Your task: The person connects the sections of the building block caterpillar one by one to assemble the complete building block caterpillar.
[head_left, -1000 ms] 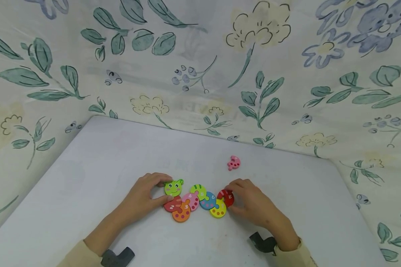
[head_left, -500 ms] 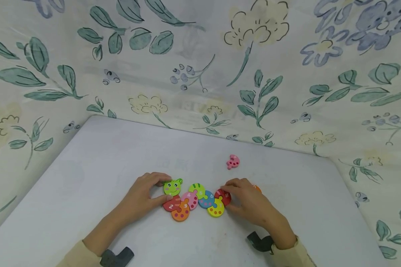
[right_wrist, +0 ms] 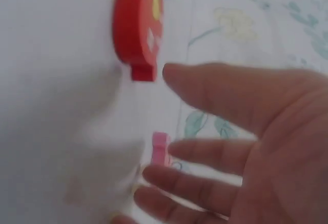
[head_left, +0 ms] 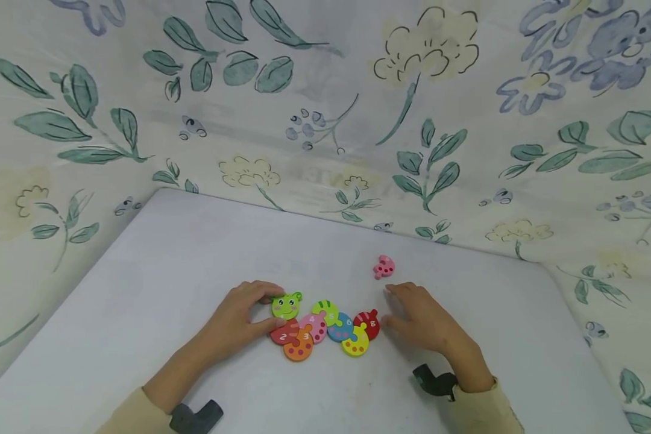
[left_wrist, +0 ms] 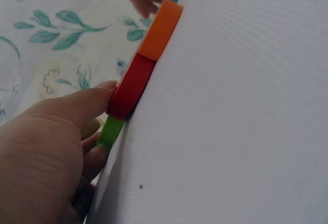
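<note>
Bright even light, right wrist blurred

Caterpillar puzzle [head_left: 325, 325] lies flat on the table: green smiling head [head_left: 286, 305] at its left end, then numbered discs interlocked in a wavy row, red 2, orange 3, pink 4, green 5, blue 6, yellow 7, red 8 [head_left: 366, 324] at right end. Loose pink piece [head_left: 383, 266] lies flat beyond the 8, well apart.

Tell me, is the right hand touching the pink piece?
No, in the head view the right hand lies open on the table, apart from the pink piece beyond its fingertips.
</note>
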Motion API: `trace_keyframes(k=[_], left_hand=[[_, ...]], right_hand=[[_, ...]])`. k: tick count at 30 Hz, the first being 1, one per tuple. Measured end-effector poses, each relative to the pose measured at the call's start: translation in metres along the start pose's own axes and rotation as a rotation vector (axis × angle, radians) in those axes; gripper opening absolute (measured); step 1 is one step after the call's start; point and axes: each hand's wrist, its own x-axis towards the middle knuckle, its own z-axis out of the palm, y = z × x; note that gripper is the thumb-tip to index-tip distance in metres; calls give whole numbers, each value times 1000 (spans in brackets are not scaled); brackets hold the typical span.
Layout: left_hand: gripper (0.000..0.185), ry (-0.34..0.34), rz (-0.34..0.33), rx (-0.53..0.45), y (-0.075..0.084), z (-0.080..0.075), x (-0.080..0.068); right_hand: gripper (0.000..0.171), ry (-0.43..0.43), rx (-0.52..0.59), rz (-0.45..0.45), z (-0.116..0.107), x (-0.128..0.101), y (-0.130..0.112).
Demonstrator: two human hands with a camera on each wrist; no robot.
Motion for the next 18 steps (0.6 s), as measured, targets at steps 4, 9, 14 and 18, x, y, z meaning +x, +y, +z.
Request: trace_keyframes(k=[4,9,14,18], left_hand=[[52,8,7,-1,0,2,0],[53,9,8,-6,-1,3,0],[54,3,2,-6,-1,3,0],[53,11,17,-1,-1,1,1]], right_hand=[[77,3,24,86,-8,16,3],[92,15,70,229,-10,47,4],[86,37,40,273,-3,70,11],[77,87,40,287,2,78,15]])
